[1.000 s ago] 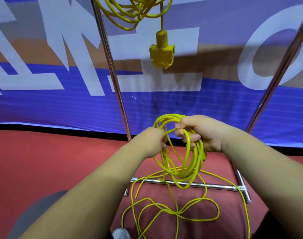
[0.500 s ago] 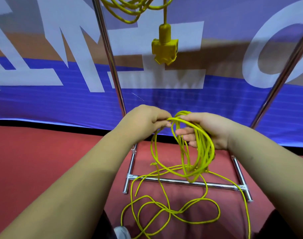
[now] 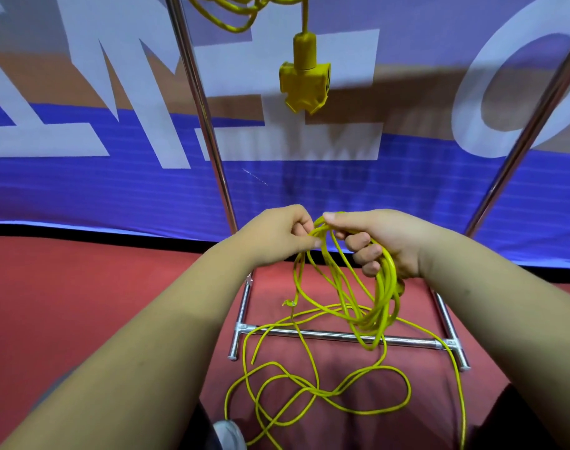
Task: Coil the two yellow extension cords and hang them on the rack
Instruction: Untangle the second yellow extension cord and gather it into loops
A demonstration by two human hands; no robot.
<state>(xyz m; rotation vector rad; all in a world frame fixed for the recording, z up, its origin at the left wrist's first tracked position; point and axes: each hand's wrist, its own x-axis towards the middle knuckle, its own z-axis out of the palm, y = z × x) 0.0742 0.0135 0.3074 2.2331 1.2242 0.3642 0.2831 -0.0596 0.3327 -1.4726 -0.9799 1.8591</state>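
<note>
My right hand (image 3: pixel 384 241) grips a bundle of yellow cord loops (image 3: pixel 379 306) that hang down in front of the rack's base. My left hand (image 3: pixel 277 233) pinches a strand of the same cord right beside the right hand, at the top of the loops. The loose remainder of this cord (image 3: pixel 309 391) lies in tangled curves on the red floor. A second yellow cord, coiled (image 3: pixel 234 11), hangs from the top of the rack, its yellow socket block (image 3: pixel 304 84) dangling below it.
The chrome rack has a left upright (image 3: pixel 202 115), a right upright (image 3: pixel 530 125) and a base crossbar (image 3: pixel 325 334) on the red floor. Behind it stands a blue, brown and white banner (image 3: pixel 82 177). A shoe tip (image 3: pixel 230 435) shows at the bottom.
Both hands rose and came closer together at the top of the loops. My left hand has brought another strand up to the bundle in my right hand.
</note>
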